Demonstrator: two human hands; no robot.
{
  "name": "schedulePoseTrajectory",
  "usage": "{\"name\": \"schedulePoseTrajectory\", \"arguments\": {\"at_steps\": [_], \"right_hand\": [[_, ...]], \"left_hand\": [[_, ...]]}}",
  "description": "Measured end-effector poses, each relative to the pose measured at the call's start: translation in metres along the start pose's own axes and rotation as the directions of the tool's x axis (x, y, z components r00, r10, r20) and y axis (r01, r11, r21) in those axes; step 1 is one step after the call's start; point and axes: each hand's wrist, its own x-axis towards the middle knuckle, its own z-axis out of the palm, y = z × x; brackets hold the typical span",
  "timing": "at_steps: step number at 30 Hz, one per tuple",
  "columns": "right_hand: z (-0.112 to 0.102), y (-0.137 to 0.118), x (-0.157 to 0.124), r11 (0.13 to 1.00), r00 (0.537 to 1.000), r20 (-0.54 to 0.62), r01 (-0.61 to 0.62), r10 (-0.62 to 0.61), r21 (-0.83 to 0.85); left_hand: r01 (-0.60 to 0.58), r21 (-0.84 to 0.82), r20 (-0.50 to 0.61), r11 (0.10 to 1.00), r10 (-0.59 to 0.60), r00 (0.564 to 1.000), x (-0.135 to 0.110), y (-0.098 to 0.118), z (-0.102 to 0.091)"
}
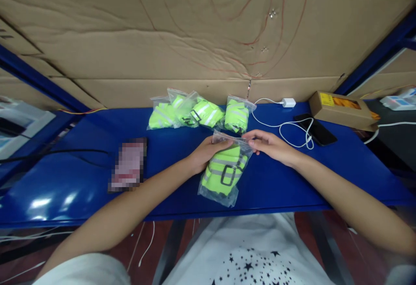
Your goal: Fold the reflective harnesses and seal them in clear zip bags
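A clear zip bag point(227, 198) holds a folded neon-yellow reflective belt point(217, 176) with grey stripes and a black buckle. It hangs over the front part of the blue table. My left hand point(206, 153) grips the bag's upper left side, thumb lying across the front. At the top right corner, my right hand point(268, 144) pinches the bag's edge between thumb and fingers. Behind my hands lie more bagged reflective belts: one bag point(236, 116) stands near the cardboard, and several others, such as this bag point(208, 111), overlap to its left.
On the blue table point(175, 185), a phone-like item with a blurred surface point(128, 163) lies left. To the right are a black phone point(316, 130), a white cable with a charger point(288, 102) and a cardboard box point(344, 109). A cardboard wall point(162, 55) closes the back.
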Motion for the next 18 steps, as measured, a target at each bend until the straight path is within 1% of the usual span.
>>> {"name": "schedulePoseTrajectory", "arguments": {"at_steps": [2,5,6,8,10,13,15,18], "right_hand": [[0.009,-0.002,-0.002,0.994,0.994,0.01,0.105,-0.105,-0.021],[0.02,-0.005,-0.005,0.955,0.964,0.041,0.265,-0.262,-0.136],[0.021,-0.006,-0.006,0.936,0.953,0.064,0.304,-0.297,-0.18],[0.021,-0.007,-0.008,0.909,0.936,0.134,0.349,-0.326,-0.229],[0.02,-0.007,-0.009,0.915,0.934,0.193,0.339,-0.3,-0.218],[0.018,-0.007,-0.008,0.965,0.953,0.224,0.234,-0.203,-0.118],[0.017,-0.005,-0.007,0.985,0.968,0.193,0.169,-0.159,-0.041],[0.015,-0.003,-0.004,0.993,0.991,0.067,0.117,-0.119,0.032]], "left_hand": [[-0.01,0.007,0.028,1.0,0.01,1.0,-0.002,0.001,0.0],[-0.019,0.073,0.076,0.997,0.013,0.997,-0.004,0.001,-0.001],[-0.018,0.098,0.088,0.995,0.009,0.996,-0.004,0.001,-0.001],[-0.025,0.138,0.103,0.99,0.011,0.995,-0.004,0.001,-0.002],[-0.045,0.159,0.108,0.986,0.028,0.994,-0.003,0.0,-0.002],[-0.048,0.16,0.115,0.986,0.029,0.993,-0.003,0.0,-0.001],[-0.034,0.148,0.114,0.988,0.017,0.993,-0.003,0.001,-0.001],[-0.027,0.138,0.094,0.99,0.014,0.995,-0.003,0.001,0.0]]}}
